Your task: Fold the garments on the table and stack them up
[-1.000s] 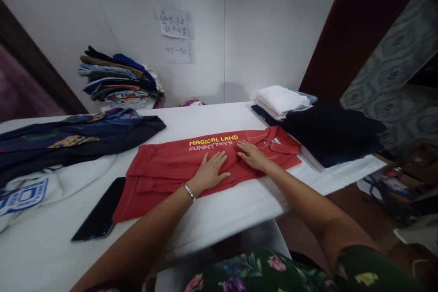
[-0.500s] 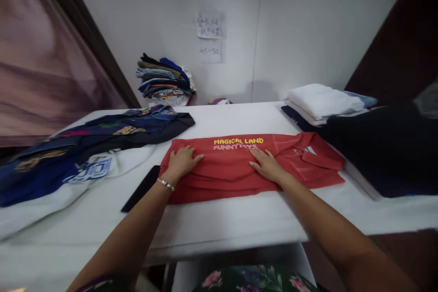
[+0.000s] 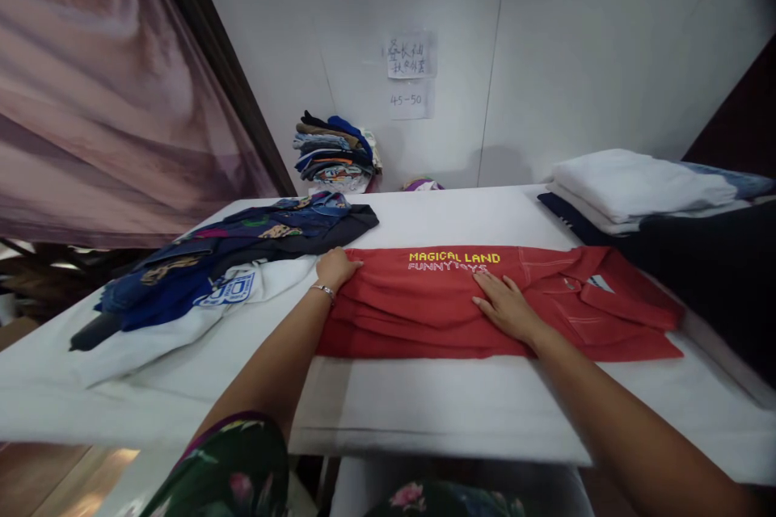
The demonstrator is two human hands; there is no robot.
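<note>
A red collared shirt (image 3: 418,315) lies folded into a long strip across the table, with "MAGICAL LAND" and "FUNNY TOYS" printed on it and its collar to the right. At its far left end, my left hand (image 3: 335,268) is closed on the cloth edge, thumb on top and the other fingers partly hidden. My right hand (image 3: 504,305) rests flat on the middle of the shirt just below the lettering, fingers spread. Some wrinkles run along the front half of the cloth.
Loose jackets (image 3: 242,246) and a white garment (image 3: 163,347) lie on the left of the white table (image 3: 436,404). Folded white clothes (image 3: 636,182) and a black garment (image 3: 721,266) are piled at right. A clothes stack (image 3: 336,153) stands behind, below wall papers (image 3: 411,73).
My left hand has moved to the shirt's left end and closed there. The black cloth that stuck out at that end no longer shows. The camera view has turned left.
</note>
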